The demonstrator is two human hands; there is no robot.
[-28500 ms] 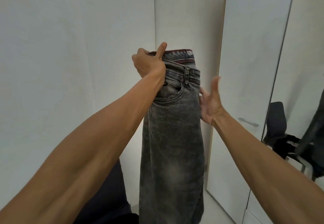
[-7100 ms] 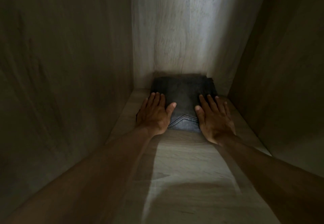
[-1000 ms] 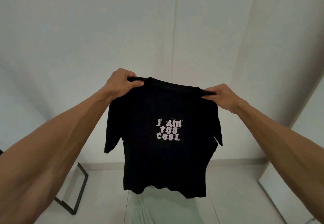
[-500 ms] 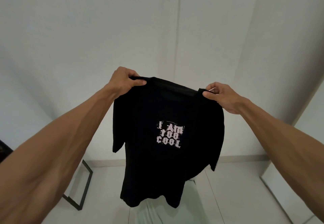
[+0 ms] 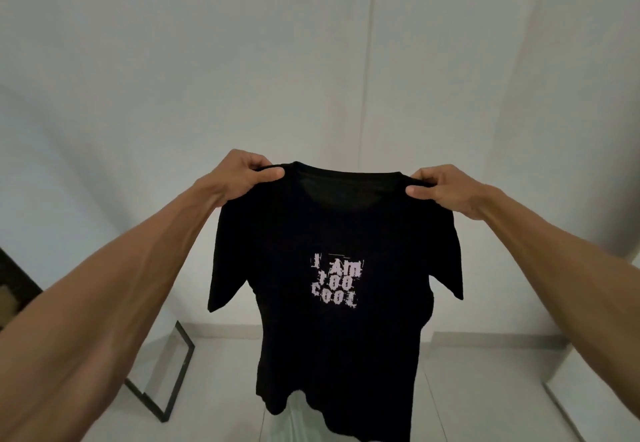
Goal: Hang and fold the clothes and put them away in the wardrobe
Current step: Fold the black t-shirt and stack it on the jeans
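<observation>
A black T-shirt [image 5: 332, 344] with pale lettering "I AM TOO COOL" on the chest hangs in front of me at arm's length. My left hand [image 5: 242, 175] pinches its left shoulder seam, and my right hand [image 5: 440, 187] pinches the right shoulder seam. The shirt is spread flat between both hands, its collar at the top, sleeves drooping at each side and the hem hanging free above the floor. No wardrobe or hanger shows in this view.
White walls meet in a corner behind the shirt. A black metal frame [image 5: 173, 382] stands on the pale tiled floor [image 5: 485, 389] at lower left. A dark object [image 5: 14, 289] sits at the left edge, and a white panel [image 5: 602, 372] at lower right.
The shirt swung and twisted half a second ago and now hangs straight and spread. Both hands shifted slightly apart on the shoulders. Earlier, folded jeans were laid inside the wardrobe.
</observation>
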